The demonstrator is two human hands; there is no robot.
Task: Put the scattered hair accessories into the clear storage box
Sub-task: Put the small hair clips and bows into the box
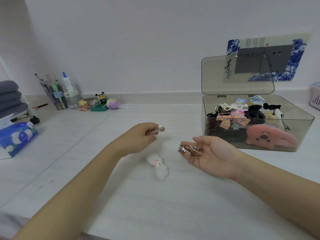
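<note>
My left hand (pixel 141 134) pinches a small pink-and-white hair clip (pixel 160 128) above the white table. My right hand (pixel 214 156) lies palm up, and several metal hair clips (pixel 189 149) rest on its fingers. A fluffy white bunny hair clip (pixel 158 166) lies on the table between and below both hands. The clear storage box (pixel 225 141) stands to the right with its lid (pixel 237 75) raised. Inside are bows, a black claw clip (pixel 255 113) and a pink plush piece (pixel 270 136).
A blue tissue pack (pixel 17 137) lies at the left edge. Small toy figures (pixel 99 103) and a cup of pens (pixel 55 94) stand along the back wall. A blue-and-white picture frame (pixel 294 61) leans behind the box, and a pink basket (pixel 316 96) sits at far right.
</note>
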